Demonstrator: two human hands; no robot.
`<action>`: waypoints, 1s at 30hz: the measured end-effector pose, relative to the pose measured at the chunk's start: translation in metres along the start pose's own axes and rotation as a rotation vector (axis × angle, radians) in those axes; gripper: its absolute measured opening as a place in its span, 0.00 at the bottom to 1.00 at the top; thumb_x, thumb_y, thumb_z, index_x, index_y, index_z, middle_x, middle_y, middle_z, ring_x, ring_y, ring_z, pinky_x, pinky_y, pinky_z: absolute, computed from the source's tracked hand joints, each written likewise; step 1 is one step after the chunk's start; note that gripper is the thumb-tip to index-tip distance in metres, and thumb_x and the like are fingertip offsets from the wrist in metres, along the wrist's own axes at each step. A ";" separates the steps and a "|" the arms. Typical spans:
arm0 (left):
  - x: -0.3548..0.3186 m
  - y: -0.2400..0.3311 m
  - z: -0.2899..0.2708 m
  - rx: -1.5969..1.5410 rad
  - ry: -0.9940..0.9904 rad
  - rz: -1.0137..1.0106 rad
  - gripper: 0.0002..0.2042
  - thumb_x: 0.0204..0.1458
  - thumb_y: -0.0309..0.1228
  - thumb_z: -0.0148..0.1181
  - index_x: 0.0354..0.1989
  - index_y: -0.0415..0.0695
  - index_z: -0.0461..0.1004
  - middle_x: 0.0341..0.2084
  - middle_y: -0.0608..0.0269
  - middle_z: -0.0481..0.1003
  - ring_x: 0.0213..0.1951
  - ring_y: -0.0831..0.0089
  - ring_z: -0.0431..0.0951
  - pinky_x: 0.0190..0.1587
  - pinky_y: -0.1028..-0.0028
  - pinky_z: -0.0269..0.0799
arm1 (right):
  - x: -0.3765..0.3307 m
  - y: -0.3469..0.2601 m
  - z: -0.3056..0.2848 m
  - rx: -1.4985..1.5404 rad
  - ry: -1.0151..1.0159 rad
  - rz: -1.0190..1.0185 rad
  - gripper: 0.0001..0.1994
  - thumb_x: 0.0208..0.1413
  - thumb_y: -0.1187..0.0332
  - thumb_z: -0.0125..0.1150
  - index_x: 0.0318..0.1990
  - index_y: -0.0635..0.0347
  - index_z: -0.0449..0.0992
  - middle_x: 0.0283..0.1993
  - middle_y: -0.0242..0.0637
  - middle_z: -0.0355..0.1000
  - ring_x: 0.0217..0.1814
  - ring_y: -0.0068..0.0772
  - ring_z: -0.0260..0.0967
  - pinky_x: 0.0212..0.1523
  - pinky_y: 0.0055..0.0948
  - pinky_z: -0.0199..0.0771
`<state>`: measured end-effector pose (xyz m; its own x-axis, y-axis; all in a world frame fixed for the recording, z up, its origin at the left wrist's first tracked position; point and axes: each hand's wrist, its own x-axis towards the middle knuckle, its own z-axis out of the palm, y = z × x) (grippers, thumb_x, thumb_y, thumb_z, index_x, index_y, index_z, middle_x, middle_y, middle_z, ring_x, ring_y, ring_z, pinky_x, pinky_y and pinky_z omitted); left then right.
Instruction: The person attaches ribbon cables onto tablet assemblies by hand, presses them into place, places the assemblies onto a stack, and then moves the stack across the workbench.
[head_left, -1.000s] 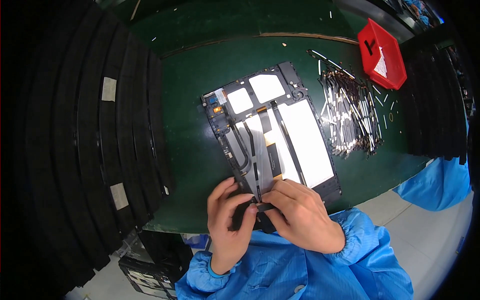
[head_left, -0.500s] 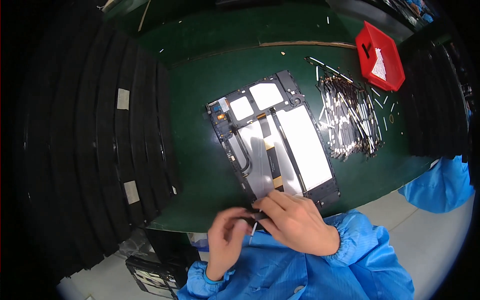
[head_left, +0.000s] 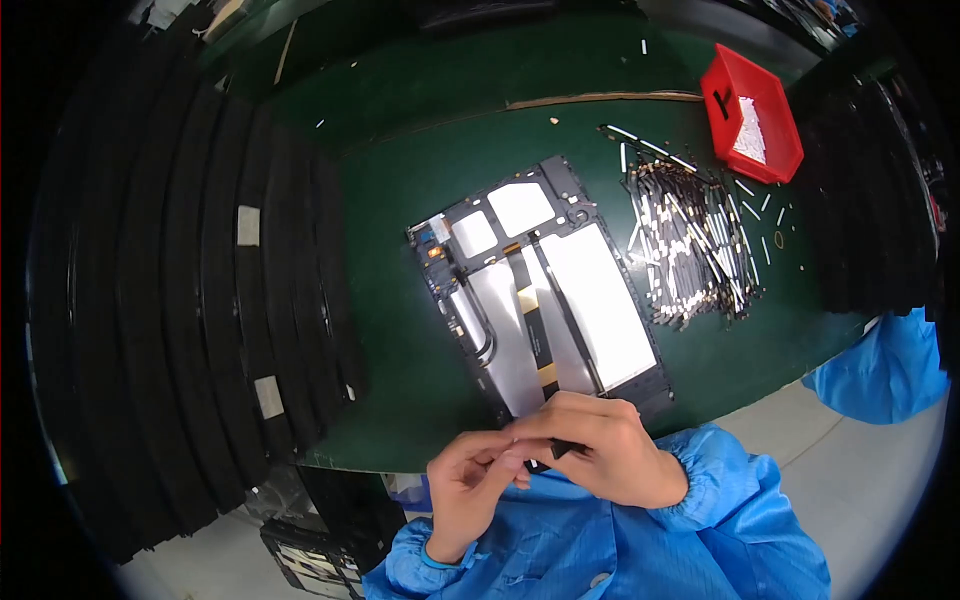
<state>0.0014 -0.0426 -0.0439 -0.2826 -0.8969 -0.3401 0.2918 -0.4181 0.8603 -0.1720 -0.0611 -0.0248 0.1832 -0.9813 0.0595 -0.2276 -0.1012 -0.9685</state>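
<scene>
My two hands meet in front of the near edge of an opened tablet frame (head_left: 455, 233), a black chassis with silvery white panels. A dark ribbon cable (head_left: 535, 335) with gold-coloured patches runs down its middle. My right hand (head_left: 610, 450) is closed round a small black strip (head_left: 565, 448), partly covered by the fingers. Thumb and fingertips of my left hand (head_left: 468, 485) are pinched together against the right fingertips; what lies between them is too small to make out.
A pile of black and white strips (head_left: 690, 240) lies right of the tablet frame, with loose white pieces around it. Beyond stands a red bin (head_left: 780, 120) holding white pieces. Tall rows of black trays (head_left: 215, 300) line the left, more dark stacks (head_left: 860, 210) the right. A blue sleeve (head_left: 880, 370) shows at right.
My left hand has moved in to the right and its fingertips now meet those of my right hand. The white sliver that stuck out below the fingers no longer shows there.
</scene>
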 end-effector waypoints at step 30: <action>0.075 0.014 -0.021 0.778 0.027 0.530 0.05 0.42 0.25 0.66 0.28 0.40 0.78 0.41 0.49 0.76 0.56 0.50 0.67 0.60 0.55 0.57 | 0.009 -0.016 -0.055 -0.188 -0.220 0.161 0.11 0.50 0.79 0.58 0.42 0.66 0.76 0.40 0.42 0.62 0.34 0.32 0.66 0.37 0.25 0.69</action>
<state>0.0037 -0.1188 -0.0653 -0.2637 -0.9499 0.1681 -0.3191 0.2503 0.9141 -0.2194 -0.0770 0.0043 0.3282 -0.9301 -0.1647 -0.4391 0.0041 -0.8984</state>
